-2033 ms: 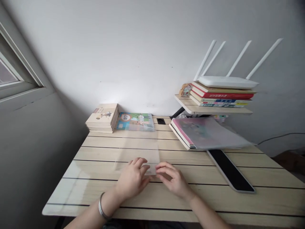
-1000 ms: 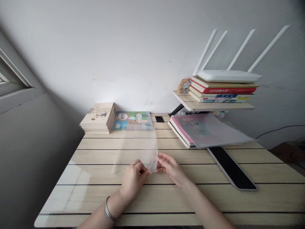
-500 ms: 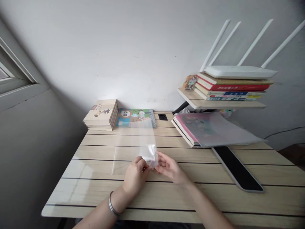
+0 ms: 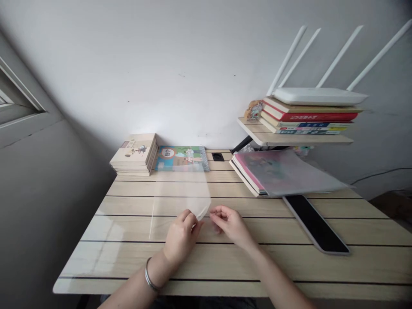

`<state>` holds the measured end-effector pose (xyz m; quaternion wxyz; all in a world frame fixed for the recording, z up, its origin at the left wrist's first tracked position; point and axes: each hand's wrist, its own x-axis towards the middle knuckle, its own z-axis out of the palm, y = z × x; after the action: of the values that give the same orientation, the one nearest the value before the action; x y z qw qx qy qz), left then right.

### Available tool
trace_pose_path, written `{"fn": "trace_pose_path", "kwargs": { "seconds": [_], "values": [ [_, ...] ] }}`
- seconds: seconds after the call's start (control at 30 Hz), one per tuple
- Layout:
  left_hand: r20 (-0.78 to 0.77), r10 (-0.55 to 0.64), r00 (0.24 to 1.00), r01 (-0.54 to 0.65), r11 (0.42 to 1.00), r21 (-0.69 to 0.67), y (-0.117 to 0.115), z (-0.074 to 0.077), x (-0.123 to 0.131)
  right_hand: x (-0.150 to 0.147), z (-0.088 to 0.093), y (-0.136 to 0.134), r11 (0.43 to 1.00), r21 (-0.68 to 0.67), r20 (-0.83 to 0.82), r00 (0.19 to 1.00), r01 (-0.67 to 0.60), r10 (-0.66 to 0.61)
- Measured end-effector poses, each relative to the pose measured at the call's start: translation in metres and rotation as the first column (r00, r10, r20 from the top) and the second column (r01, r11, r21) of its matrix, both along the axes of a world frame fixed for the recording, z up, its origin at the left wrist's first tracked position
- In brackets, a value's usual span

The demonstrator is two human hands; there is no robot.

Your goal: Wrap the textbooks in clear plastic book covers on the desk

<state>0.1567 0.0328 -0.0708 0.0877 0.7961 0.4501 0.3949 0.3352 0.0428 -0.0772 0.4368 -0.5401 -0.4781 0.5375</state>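
A clear plastic sheet (image 4: 180, 193), which may be a book cover or sleeve, lies spread over the desk in front of me. Its near right corner is pinched between the thumb and fingers of my left hand (image 4: 182, 236), and the plastic creases upward there. Just right of that corner is my right hand (image 4: 230, 225), fingers curled loosely and a little apart, with nothing visible in them. The lower fingers of this hand are blurred. The sheet's far end reaches the front of a colourful textbook (image 4: 182, 156) lying flat.
A stack of beige books (image 4: 135, 154) stands at the back left. On the right are a pile of booklets under a translucent cover (image 4: 283, 171), a phone (image 4: 317, 225), and a raised shelf (image 4: 289, 138) bearing books and a white router (image 4: 318, 96). A black socket (image 4: 218, 157) sits in the desk.
My right hand has come slightly away from the sheet's corner, its fingers curling in. The crumpled corner has flattened, while my left hand keeps hold. The view has shifted slightly.
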Motion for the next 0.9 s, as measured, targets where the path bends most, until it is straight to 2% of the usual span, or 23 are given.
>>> {"fn": "trace_pose_path", "kwargs": {
  "seconds": [0.17,0.3,0.47,0.57,0.63,0.73,0.8,0.9],
  "values": [
    [0.154,0.112,0.982,-0.122,0.991,0.055,0.001,0.013,-0.013,0.007,-0.003,0.0,0.993,-0.059,0.11,0.989,0.103,-0.096],
    [0.304,0.216,0.928,-0.234,0.972,0.025,0.004,0.018,-0.027,0.014,-0.004,0.001,0.985,-0.09,0.173,0.976,0.149,-0.132],
    [0.481,0.357,0.801,-0.359,0.929,-0.091,0.008,0.028,-0.051,0.029,-0.001,0.005,0.967,-0.069,0.24,0.945,0.244,-0.222],
    [0.521,0.454,0.723,-0.486,0.87,-0.084,0.0,0.035,-0.071,0.043,-0.002,0.005,0.951,-0.04,0.329,0.903,0.306,-0.277],
    [0.462,0.57,0.679,-0.599,0.795,-0.101,-0.011,0.036,-0.085,0.053,-0.004,0.003,0.95,-0.005,0.4,0.871,0.312,-0.284],
    [0.223,0.757,0.614,-0.733,0.651,-0.195,-0.034,0.032,-0.105,0.064,-0.007,-0.008,0.959,0.056,0.471,0.839,0.277,-0.27],
    [0.069,0.799,0.598,-0.768,0.595,-0.237,-0.049,0.026,-0.118,0.069,-0.007,-0.018,0.964,0.066,0.503,0.826,0.256,-0.254],
    [-0.096,0.792,0.603,-0.779,0.558,-0.288,-0.067,0.015,-0.136,0.073,-0.003,-0.033,0.972,0.021,0.511,0.833,0.233,-0.211]
  ]
}}
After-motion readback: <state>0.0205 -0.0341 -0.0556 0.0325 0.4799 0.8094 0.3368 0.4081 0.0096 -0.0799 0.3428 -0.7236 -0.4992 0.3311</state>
